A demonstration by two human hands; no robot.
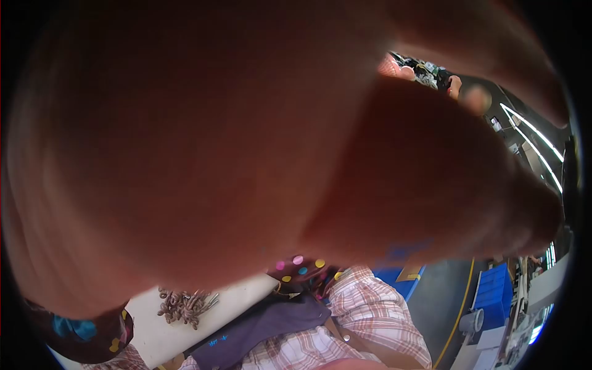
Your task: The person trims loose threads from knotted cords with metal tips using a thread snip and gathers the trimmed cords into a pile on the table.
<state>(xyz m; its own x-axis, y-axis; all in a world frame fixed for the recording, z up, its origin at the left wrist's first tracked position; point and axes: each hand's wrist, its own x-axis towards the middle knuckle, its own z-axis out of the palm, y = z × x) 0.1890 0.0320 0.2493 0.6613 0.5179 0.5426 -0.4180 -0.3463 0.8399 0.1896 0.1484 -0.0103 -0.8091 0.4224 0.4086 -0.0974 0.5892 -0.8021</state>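
Note:
My left hand [203, 154] fills most of the head view, very close to the lens, dark and blurred. Its wrist, in a dark polka-dot sleeve [114, 342], comes in at the lower left. The fingers stretch to the right, with a gap between the upper and lower ones, and nothing visible is held between them. Of my right arm, a polka-dot cuff [302, 266] and a plaid sleeve [376, 308] show; the right hand itself is hidden behind the left. Below the left hand, a bunch of brown twisted pieces with thin metallic ends [185, 306] lies on a white tabletop [154, 339].
A dark purple apron [265, 330] covers my front beside the table edge. On the right are a blue crate [493, 293], a yellow floor line [459, 314] and a blue surface [404, 287]. Bright strip lights [533, 142] show at the far right.

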